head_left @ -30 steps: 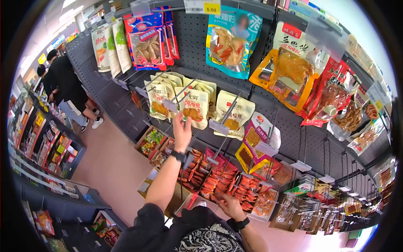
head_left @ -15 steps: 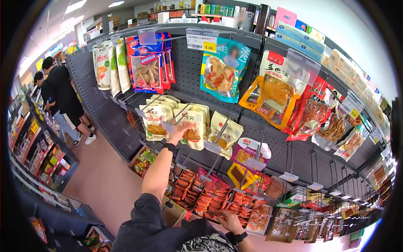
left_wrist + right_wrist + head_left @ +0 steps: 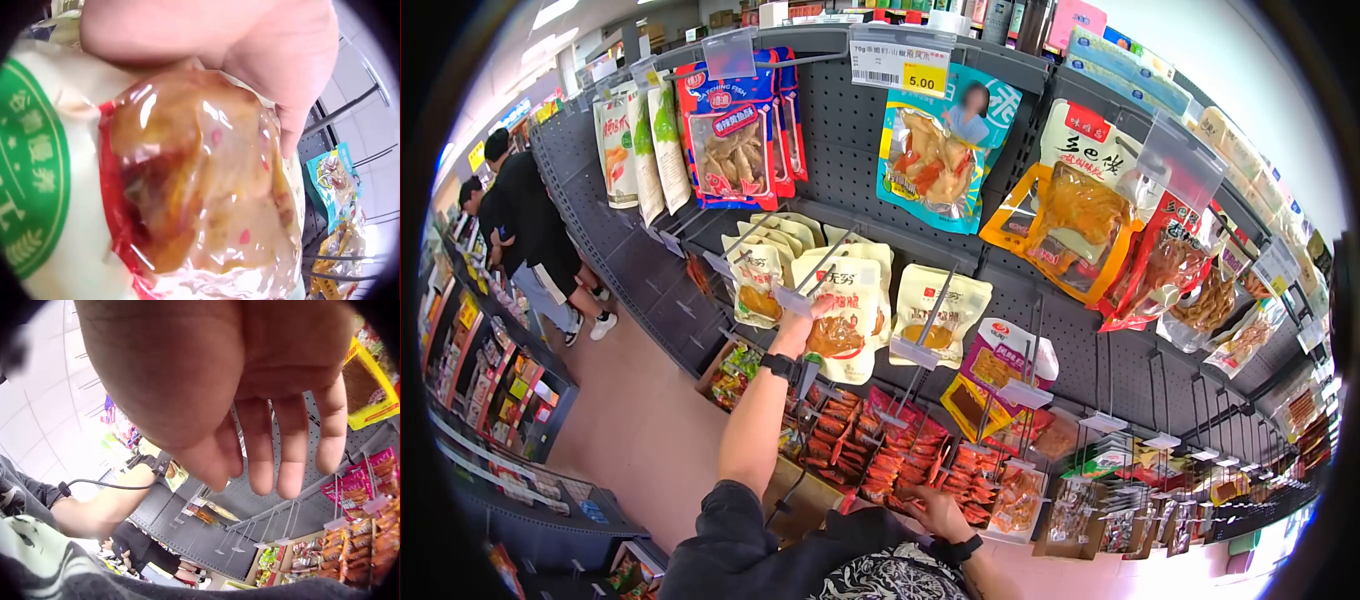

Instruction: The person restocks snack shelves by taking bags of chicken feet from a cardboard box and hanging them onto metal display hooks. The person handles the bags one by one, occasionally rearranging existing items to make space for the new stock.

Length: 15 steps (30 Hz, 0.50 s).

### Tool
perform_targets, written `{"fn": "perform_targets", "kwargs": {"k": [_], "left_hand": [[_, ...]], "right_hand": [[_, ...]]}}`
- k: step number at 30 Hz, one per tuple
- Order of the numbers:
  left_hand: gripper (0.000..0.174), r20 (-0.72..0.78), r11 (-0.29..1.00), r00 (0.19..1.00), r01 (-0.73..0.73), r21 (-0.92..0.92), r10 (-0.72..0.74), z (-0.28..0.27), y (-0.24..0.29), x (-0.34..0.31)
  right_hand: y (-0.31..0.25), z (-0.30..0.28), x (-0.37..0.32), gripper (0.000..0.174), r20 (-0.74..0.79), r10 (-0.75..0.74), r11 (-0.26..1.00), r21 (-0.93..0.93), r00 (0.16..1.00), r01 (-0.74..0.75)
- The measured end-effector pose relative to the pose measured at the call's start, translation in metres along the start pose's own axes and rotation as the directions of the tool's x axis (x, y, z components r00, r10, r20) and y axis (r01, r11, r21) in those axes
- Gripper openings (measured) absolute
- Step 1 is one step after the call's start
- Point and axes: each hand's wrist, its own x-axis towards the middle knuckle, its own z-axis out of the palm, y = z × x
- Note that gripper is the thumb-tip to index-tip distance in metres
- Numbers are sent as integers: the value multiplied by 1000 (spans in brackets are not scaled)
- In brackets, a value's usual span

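Note:
My left hand (image 3: 793,332) pinches the left edge of a cream packet (image 3: 836,342) with brown meat in its window, at the front of a hanging row. In the left wrist view, that packet (image 3: 206,181) fills the middle, the palm of the left hand (image 3: 219,37) is above it and the thumb lies along its edge; the other fingertips are hidden. Similar cream packets (image 3: 755,285) hang to its left and right. Low in front of my body, my right hand (image 3: 938,512) holds nothing; its fingers hang nearly straight in the right wrist view.
Metal hooks with clear price holders (image 3: 915,352) jut out around the packets. Below stand boxes of red snack packets (image 3: 905,460). A teal packet (image 3: 945,150) and large orange-edged packets (image 3: 1055,235) hang above and to the right. Two people (image 3: 535,225) stand in the aisle at left.
My left hand has gone from the packet's lower edge to its left side and grips it. The packet appears larger, standing out from its row. The head view has shifted; my right hand stays low.

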Motion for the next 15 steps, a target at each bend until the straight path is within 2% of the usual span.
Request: {"fn": "perform_targets", "kwargs": {"k": [2,5,6,7,9,12,15], "left_hand": [[38,7,997,996,-83,-5,83,4,9,-14],[35,53,996,994,-92,17,91,-3,26,-34],[35,72,998,997,-30,-48,33,-7,31,-39],[35,68,999,997,-33,-42,36,-5,41,-48],[37,101,995,991,92,-35,-88,-2,60,-63],[40,136,997,989,65,-34,-60,-11,66,-74],[45,169,997,984,66,-32,-59,-14,72,-86]], "right_hand": [[1,0,2,23,31,25,1000,-6,999,-25],[5,-1,1,23,40,-1,999,-52,999,3],[5,-2,2,23,42,-8,999,-48,999,10],[4,-4,5,23,56,23,999,-23,998,-22],[3,-5,7,23,69,45,999,3,997,-45],[5,-3,10,22,72,21,997,74,997,-27],[4,-2,9,24,83,-51,999,0,995,51]]}}
